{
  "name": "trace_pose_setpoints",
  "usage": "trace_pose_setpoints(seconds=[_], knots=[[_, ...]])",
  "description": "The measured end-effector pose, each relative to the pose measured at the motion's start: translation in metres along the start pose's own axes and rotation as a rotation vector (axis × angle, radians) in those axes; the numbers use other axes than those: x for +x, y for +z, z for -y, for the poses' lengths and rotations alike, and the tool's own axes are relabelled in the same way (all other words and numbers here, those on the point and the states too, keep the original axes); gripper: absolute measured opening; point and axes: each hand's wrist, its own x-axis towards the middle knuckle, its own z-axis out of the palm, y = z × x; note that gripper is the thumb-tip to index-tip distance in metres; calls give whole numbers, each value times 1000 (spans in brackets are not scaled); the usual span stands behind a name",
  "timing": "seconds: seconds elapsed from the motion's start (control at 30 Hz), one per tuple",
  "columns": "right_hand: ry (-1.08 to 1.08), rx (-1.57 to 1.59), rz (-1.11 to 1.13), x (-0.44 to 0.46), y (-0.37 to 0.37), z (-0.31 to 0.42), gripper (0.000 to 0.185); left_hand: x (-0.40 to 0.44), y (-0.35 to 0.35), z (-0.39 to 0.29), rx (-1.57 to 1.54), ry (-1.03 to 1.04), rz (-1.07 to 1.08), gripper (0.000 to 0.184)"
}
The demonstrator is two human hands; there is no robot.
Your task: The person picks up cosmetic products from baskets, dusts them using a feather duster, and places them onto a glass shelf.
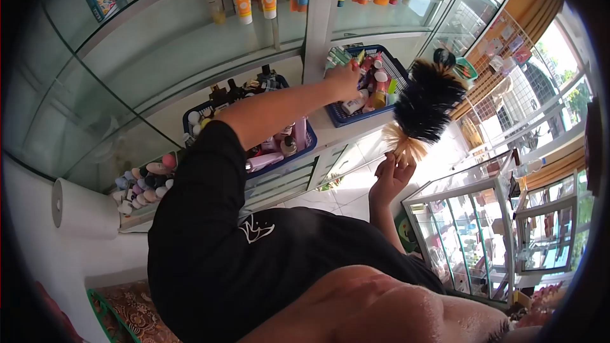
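Observation:
My left hand [345, 81] reaches over a blue plastic basket [342, 119] packed with small bottles and tubes. Its fingers are curled down among the products, and what they grip is hidden. Near them lie a white bottle [354, 103] and some pink-capped containers. My right hand [393, 178], lower and to the right, pinches the pale tan end of a feather duster [429, 103]. The duster's black feathers point upward beside the basket's right side.
A second blue basket [298, 154] of bottles sits under my left forearm. Glass shelves above hold orange-and-white tubes [241, 1] and other bottles. Roll-on bottles [145, 185] cluster at left, near a white paper roll [79, 206]. A glass display case [470, 235] stands at right.

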Motion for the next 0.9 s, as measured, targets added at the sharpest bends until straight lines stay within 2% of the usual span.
trace_pose_setpoints(seconds=[0.07, 0.17, 0.27, 0.3, 0.43, 0.53, 0.63, 0.73, 0.77, 0.87, 0.9], knots=[[10, -16, -14, -3, -3, 2, 30, 38, 27, 10, 36, -132, -7, 83], [29, -43, -6, -4, -15, 6, 29, 78, 66, 29, 224, -280, -88, 94], [41, -66, -36, -6, -28, 7, 29, 73, 37, 22, 202, -322, 50, 100], [40, -70, -51, -6, -32, 7, 28, 66, 16, 16, 320, -294, 173, 100], [80, -79, -82, -7, -43, 7, 27, 76, 34, 22, 290, -369, 216, 94], [88, -83, -81, -3, -45, 6, 26, 72, 21, 15, 108, -405, 204, 91], [103, -79, -76, -2, -45, 6, 25, 78, 29, 14, 85, -303, 14, 85], [107, -86, -67, 1, -41, 9, 24, 70, 20, -7, -28, -237, -89, 79], [105, -92, -62, 3, -39, 10, 24, 64, 14, -14, -95, -222, -61, 78], [54, -64, -15, 7, -33, 14, 23, 58, 4, -30, -634, -163, 138, 78], [32, -68, -9, 9, -30, 16, 24, 29, -20, -39, -910, -137, 215, 71]])
